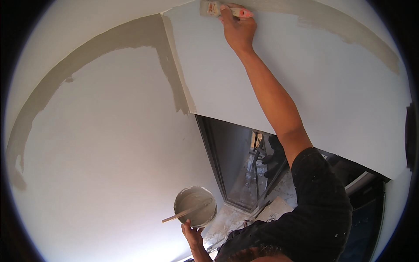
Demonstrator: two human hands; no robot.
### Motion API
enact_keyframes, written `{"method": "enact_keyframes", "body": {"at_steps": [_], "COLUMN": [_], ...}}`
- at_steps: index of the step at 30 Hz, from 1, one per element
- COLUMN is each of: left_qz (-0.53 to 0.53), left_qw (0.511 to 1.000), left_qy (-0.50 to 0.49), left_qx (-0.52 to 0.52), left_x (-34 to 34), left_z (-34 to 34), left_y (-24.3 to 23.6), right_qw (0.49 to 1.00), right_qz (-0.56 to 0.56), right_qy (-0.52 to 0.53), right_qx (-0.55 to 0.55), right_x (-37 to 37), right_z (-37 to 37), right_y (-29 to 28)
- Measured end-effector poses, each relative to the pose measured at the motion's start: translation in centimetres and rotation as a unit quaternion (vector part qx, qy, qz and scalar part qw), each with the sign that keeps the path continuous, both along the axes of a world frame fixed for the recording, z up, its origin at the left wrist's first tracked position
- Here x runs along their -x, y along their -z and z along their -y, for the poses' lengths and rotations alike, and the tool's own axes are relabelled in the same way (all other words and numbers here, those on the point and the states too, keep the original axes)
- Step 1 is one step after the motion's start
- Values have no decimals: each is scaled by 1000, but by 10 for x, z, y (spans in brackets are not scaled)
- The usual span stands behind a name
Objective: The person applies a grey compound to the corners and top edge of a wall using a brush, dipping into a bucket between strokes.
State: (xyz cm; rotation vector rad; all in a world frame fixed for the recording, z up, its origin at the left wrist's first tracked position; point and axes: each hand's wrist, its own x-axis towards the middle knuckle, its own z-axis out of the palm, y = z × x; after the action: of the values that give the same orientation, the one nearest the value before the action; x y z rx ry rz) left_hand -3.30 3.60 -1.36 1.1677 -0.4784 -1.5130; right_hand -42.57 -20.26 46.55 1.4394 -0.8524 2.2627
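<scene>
A flat, wide paintbrush with pale bristles and a whitish handle with a red-orange patch (210, 8) sits at twelve o'clock, against the upper edge of the pale wall (244, 83). The right hand (239, 32) grips it, fingers closed around the handle near the bristles. It looks light and stiff in the handle, with softer bristles; wet coating could make it slippery, so the dry handle suits the hold best.

Between six and seven o'clock is a round, open bucket (175, 205) of grey-beige paste (194, 201), probably heavy and inclined to slop if tipped. The left hand (192, 235) supports it from below, the thumb near the rim; the other fingers are partly hidden. Low on the sides and base seems the steadiest hold. A thin, light-brown stick (174, 217) crosses the mouth, jutting out towards eight o'clock.
</scene>
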Motion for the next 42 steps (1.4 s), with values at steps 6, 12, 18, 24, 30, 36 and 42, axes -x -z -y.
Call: {"method": "enact_keyframes", "body": {"at_steps": [6, 12, 18, 24, 30, 36, 42], "left_qz": [-3, -2, -5, 12, 8, 4, 6], "left_qw": [1000, 1000, 1000, 999, 1000, 1000, 1000], "left_qy": [2, 6, 14, 30, 24, 22, 23], "left_qx": [2, 1, 3, -1, 1, 6, 7], "left_x": [0, -1, -1, -3, -3, -4, -3], "left_z": [0, -1, 0, -1, -1, 0, 0], "left_y": [-1, -1, -2, -2, -3, -3, -3], "right_qw": [1000, 1000, 999, 997, 995, 995, 998], "right_qz": [1, -13, -20, -31, -39, -33, -20], "right_qy": [24, 24, 34, 76, 92, 89, 55], "right_qx": [-13, -1, 19, -8, -16, -2, 33], "right_x": [0, 0, -3, -5, -6, -7, -5], "right_z": [5, 6, 6, 0, -7, -12, -15], "right_y": [-3, -6, -6, -8, -10, -11, -10]}}
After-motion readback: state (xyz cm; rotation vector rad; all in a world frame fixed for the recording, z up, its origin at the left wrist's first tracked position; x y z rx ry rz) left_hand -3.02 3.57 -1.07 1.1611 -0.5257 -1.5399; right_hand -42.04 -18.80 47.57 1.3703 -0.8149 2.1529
